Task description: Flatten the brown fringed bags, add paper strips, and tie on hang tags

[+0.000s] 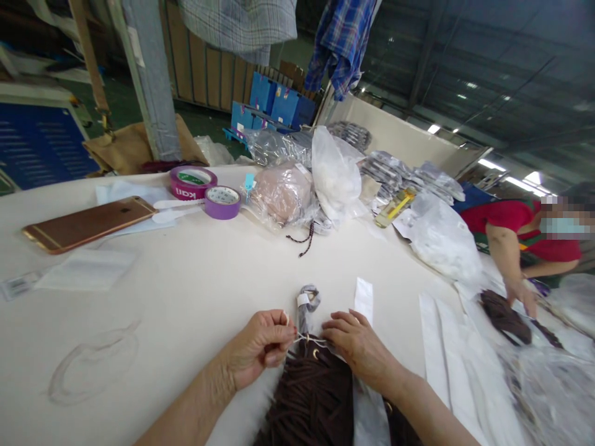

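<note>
My left hand [266, 344] is closed, with thumb and forefinger pinching one end of a thin white string [304, 337]. The string runs across the top of a dark brown gathered bag-like item [311, 390] with gold eyelets. Its other end goes under the curled fingers of my right hand [360, 350], which rests over the item's upper right side. Between my hands a looped piece wrapped in grey plastic [307, 306] stands up, with a white band around it. A clear plastic strip [369, 415] lies on the brown item below my right wrist.
A phone [88, 224], a magenta tape roll [193, 183] and a purple tape roll [222, 202] lie at the left. Plastic-bagged goods [283, 192] line the back. White strips [446, 359] lie at right, where a co-worker's hand [520, 297] touches another brown item.
</note>
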`<control>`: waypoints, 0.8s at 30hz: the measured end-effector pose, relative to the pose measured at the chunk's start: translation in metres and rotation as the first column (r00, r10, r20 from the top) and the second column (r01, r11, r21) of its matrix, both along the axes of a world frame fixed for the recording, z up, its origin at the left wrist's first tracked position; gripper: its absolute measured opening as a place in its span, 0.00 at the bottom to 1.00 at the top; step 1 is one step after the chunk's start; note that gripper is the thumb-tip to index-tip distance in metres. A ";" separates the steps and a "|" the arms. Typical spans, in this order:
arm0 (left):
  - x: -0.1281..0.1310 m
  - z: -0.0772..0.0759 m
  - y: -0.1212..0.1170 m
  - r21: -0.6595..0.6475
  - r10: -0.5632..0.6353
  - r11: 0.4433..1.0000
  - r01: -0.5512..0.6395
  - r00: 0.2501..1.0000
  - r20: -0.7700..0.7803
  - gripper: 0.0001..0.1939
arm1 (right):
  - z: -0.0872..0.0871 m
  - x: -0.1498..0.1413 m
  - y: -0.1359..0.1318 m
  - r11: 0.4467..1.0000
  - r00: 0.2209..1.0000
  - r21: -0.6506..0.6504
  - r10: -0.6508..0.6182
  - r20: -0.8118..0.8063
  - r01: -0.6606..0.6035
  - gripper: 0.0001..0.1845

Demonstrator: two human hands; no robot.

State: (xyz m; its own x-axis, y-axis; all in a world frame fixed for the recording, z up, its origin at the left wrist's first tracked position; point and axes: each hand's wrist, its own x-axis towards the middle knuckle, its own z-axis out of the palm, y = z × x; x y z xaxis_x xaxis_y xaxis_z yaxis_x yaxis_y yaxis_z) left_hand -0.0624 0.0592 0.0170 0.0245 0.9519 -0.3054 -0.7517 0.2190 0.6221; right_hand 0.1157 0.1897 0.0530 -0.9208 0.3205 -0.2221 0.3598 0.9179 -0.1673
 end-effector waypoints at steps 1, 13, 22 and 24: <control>0.000 0.000 0.000 -0.003 -0.006 1.000 0.006 1.000 -0.012 0.17 | 0.005 0.001 -0.001 0.999 1.000 0.030 -0.028 -0.001 0.028 0.15; 0.000 0.001 -0.004 0.028 -0.051 0.998 0.056 0.990 -0.133 0.16 | 0.007 0.013 -0.052 0.187 0.681 -0.932 -0.728 0.081 0.310 0.17; -0.003 0.002 -0.007 0.055 -0.037 0.997 0.048 0.983 -0.181 0.16 | 0.019 -0.001 -0.060 0.706 0.833 -0.520 -0.552 0.021 0.481 0.23; -0.003 0.003 -0.007 0.053 -0.034 0.998 0.044 0.983 -0.182 0.16 | 0.025 -0.006 -0.059 0.773 0.855 -0.407 -0.517 0.042 0.487 0.19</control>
State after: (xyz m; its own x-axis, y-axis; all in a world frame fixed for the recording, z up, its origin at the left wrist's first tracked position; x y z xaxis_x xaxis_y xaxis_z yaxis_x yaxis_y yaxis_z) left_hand -0.0659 0.0520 0.0196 0.0110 0.9673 -0.2535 -0.6173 0.2060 0.7593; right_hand 0.1102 0.1311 0.0784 -0.6705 0.6421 -0.3716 0.7252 0.4615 -0.5110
